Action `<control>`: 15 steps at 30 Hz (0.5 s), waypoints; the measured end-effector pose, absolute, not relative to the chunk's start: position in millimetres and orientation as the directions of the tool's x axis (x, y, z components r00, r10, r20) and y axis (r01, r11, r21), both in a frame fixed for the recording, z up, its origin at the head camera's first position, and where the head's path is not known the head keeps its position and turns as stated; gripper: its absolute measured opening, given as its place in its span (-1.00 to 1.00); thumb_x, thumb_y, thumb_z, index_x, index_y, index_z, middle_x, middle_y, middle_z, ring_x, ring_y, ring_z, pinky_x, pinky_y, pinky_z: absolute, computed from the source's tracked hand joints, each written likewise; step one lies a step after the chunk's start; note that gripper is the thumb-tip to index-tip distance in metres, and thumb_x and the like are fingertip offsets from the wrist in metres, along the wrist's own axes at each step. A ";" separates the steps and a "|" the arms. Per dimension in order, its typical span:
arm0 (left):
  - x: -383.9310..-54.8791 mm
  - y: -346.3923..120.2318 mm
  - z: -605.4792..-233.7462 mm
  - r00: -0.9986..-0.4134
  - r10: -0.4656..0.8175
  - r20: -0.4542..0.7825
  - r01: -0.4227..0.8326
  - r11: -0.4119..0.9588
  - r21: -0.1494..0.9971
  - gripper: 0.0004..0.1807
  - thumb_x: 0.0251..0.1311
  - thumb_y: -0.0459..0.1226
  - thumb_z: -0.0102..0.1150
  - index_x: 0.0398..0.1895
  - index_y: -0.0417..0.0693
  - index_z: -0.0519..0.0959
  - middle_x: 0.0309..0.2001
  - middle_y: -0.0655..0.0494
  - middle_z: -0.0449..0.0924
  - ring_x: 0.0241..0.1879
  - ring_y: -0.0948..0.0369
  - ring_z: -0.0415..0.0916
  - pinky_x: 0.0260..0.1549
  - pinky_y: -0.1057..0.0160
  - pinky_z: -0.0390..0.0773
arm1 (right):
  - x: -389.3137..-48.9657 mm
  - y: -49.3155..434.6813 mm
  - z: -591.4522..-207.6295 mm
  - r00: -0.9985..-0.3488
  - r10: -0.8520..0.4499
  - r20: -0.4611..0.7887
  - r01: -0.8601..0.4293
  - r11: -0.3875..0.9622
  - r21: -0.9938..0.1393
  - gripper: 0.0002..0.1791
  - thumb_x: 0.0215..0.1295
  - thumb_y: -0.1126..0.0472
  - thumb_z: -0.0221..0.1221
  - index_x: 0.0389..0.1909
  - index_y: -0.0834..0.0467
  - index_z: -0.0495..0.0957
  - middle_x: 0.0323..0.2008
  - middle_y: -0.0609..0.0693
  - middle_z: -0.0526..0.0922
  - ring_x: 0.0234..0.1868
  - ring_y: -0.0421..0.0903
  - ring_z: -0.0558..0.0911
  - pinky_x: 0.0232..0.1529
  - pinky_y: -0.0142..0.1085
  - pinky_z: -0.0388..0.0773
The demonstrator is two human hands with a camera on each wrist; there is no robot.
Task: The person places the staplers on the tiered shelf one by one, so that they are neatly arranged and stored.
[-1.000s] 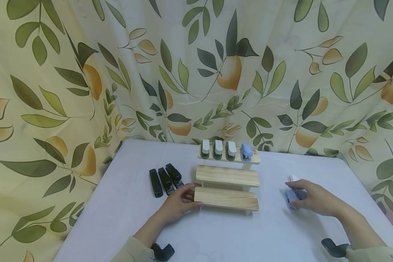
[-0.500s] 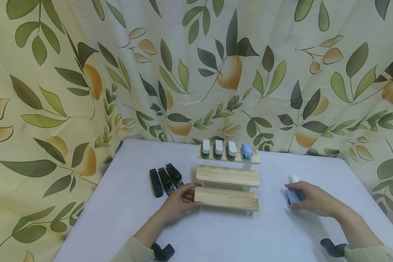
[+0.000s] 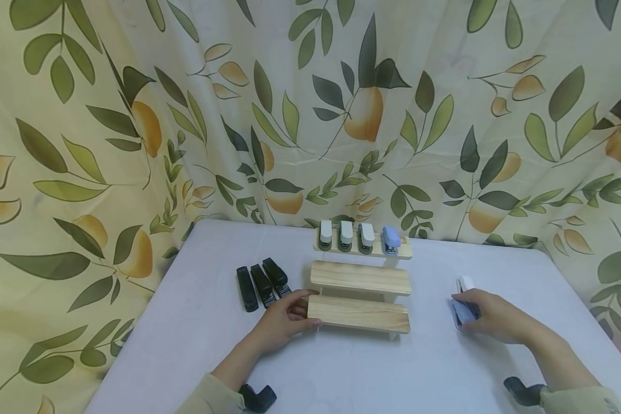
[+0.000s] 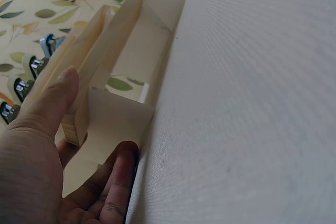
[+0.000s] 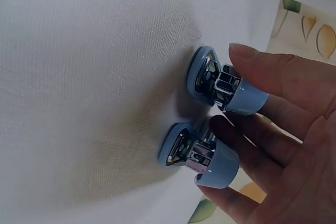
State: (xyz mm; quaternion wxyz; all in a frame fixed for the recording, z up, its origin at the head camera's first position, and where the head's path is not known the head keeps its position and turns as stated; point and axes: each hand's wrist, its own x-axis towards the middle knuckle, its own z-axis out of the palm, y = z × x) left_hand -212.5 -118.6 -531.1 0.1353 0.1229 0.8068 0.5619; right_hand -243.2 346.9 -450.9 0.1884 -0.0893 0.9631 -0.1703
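My left hand grips the left end of a three-tier wooden display stand, thumb on the lowest board. Over on the right, my right hand pinches a light blue stapler between thumb and fingers. The right wrist view shows this held stapler and a second blue stapler beside it, near the lower fingers. Whether those fingers also hold the second one, I cannot tell. A white-topped stapler part shows just beyond the hand.
On the stand's top tier sit several staplers: white ones and one blue at the right end. The middle board is bare wood. Black staplers lie left of the stand. A patterned curtain hangs behind the table.
My right hand has shifted slightly, and the blue stapler in it has turned or tilted a little. My left hand has stayed on the stand.
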 end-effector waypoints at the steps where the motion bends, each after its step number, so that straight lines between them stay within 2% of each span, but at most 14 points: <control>1: -212.3 -118.6 -530.8 -0.933 0.351 -0.080 0.045 0.335 0.941 -0.33 0.16 0.08 0.49 0.35 0.53 0.47 0.01 0.21 0.62 -0.04 0.23 0.62 0.01 0.25 0.63 | -243.6 346.7 -451.6 -0.911 -0.232 -0.339 -0.103 0.928 -0.358 -0.17 0.11 0.13 0.50 0.36 0.37 0.43 0.32 0.53 0.41 0.33 0.56 0.37 0.25 0.45 0.36; 15: -212.3 -119.0 -531.5 -0.932 0.353 -0.079 0.043 0.325 0.945 -0.34 0.17 0.06 0.49 0.35 0.53 0.47 0.01 0.20 0.62 -0.04 0.23 0.63 -0.01 0.28 0.63 | -244.1 345.7 -452.6 -0.916 -0.250 -0.313 -0.133 0.926 -0.352 -0.19 0.10 0.16 0.51 0.35 0.38 0.45 0.29 0.50 0.47 0.30 0.51 0.44 0.23 0.42 0.41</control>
